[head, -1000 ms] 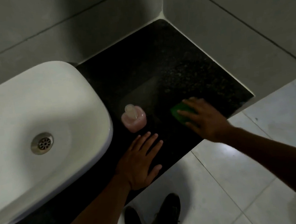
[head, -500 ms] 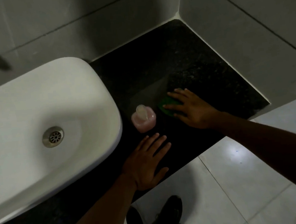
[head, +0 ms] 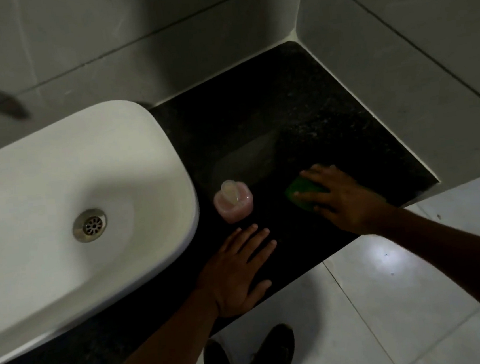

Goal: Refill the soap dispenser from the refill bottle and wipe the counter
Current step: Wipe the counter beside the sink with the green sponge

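A pink soap dispenser (head: pixel 233 202) with a pale pump top stands on the black granite counter (head: pixel 279 118), just right of the basin. My right hand (head: pixel 339 198) presses flat on a green sponge (head: pixel 300 191) lying on the counter to the right of the dispenser; most of the sponge is hidden under my fingers. Close to the counter's front edge, my left hand (head: pixel 239 269) rests palm down with fingers spread and nothing in it. No refill bottle is in view.
A white basin (head: pixel 67 217) with a metal drain (head: pixel 90 225) fills the left side. Grey tiled walls (head: pixel 396 46) close the counter at the back and right. White floor tiles (head: pixel 393 299) and dark shoes (head: pixel 251 361) lie below the counter edge.
My right hand slid the sponge left toward the dispenser, then back to the right. My left hand has stayed flat in the same place.
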